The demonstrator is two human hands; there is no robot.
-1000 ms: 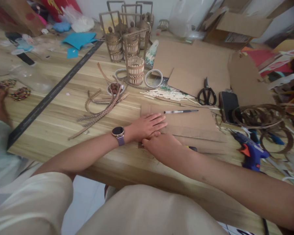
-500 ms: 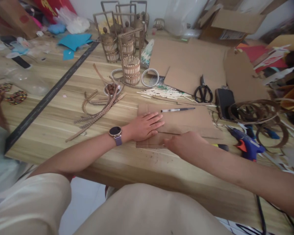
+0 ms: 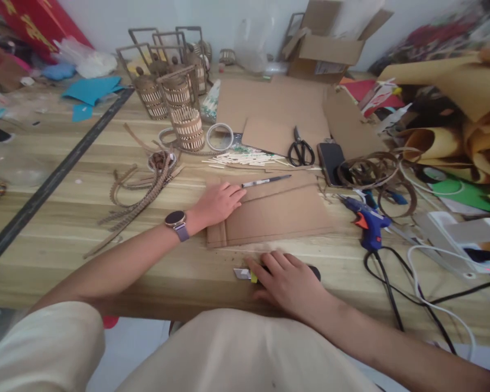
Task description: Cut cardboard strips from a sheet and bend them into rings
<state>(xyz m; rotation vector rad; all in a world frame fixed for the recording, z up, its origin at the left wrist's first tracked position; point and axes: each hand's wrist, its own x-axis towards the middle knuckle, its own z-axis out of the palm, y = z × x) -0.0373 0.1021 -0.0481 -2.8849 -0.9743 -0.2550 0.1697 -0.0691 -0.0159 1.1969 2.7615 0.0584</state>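
My left hand (image 3: 218,202) lies flat, fingers stretched, on the left end of a brown cardboard sheet (image 3: 277,212); a watch (image 3: 175,220) sits on that wrist. My right hand (image 3: 288,277) is near the table's front edge, below the sheet, fingers curled over a yellow and black utility knife (image 3: 243,274) whose blade end pokes out to the left. A pen (image 3: 265,181) lies on the sheet's far edge, just right of my left fingertips.
Scissors (image 3: 300,148), a phone (image 3: 330,163) and cardboard rings (image 3: 371,174) lie behind the sheet. A blue glue gun (image 3: 365,223) with cables is at the right. Thin sticks (image 3: 245,159), stick-built holders (image 3: 185,128) and a long black strip (image 3: 53,179) are to the left.
My right hand drew back from the cardboard to the table's front edge and now covers the knife. My left hand stayed on the sheet. The view swung to the right.
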